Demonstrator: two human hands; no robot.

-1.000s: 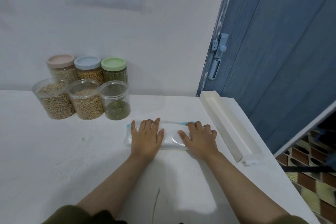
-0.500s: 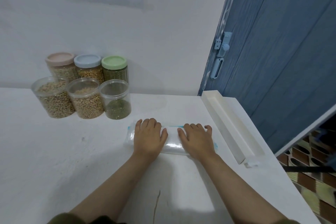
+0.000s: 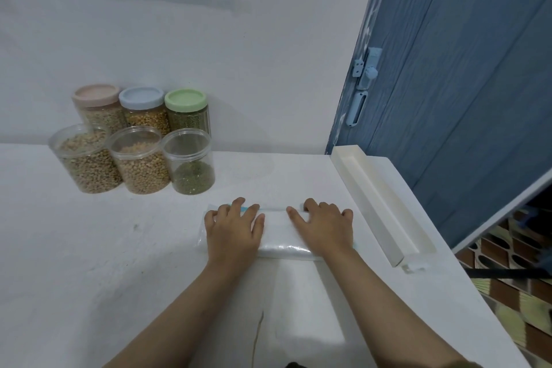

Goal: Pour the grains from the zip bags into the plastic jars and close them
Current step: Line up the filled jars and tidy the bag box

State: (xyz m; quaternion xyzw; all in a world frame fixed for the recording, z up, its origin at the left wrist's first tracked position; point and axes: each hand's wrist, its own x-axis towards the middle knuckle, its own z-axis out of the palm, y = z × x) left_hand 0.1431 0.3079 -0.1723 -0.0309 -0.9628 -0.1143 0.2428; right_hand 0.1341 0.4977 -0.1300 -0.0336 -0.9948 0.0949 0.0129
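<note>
A folded clear zip bag (image 3: 279, 236) with a blue zip strip lies flat on the white table (image 3: 89, 263). My left hand (image 3: 234, 228) presses its left part, palm down, fingers spread. My right hand (image 3: 324, 227) presses its right part the same way. At the back left stand three lidless jars: one of brown grains (image 3: 85, 160), one of tan grains (image 3: 140, 160), and one partly filled with green grains (image 3: 191, 161). Behind them are three lidded jars with a pink lid (image 3: 97, 95), a blue lid (image 3: 142, 98) and a green lid (image 3: 185, 99).
A long white tray (image 3: 379, 206) lies along the table's right edge. Beyond it stands a blue door (image 3: 463, 69) with a latch. A white wall rises behind the jars. Patterned floor shows at the lower right.
Both hands have slid slightly toward me and apart on the bag, flattening it. The camera view shifted a little; the jars have not moved.
</note>
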